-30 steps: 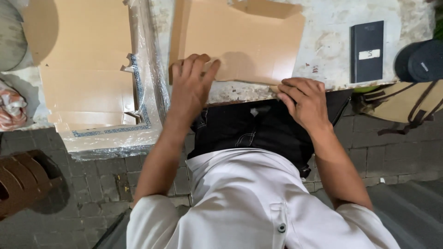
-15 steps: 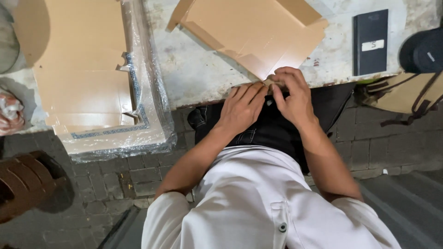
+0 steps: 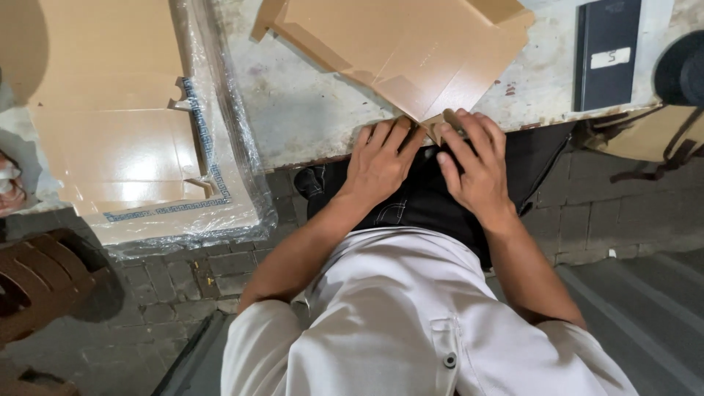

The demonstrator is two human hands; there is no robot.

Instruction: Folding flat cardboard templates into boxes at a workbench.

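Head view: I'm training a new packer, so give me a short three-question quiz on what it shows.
1. True or false: both hands touch the same corner of the flat cardboard sheet.
2. Multiple choice: the plastic-wrapped stack of cardboard lies on which side of the person? A) left B) right C) directly behind the hands
3. Short answer: what lies on the table to the right of the sheet?

Key
1. True: left hand and right hand meet at its near corner, at the table's edge.
2. A.
3. A dark flat rectangular object bearing a small white label.
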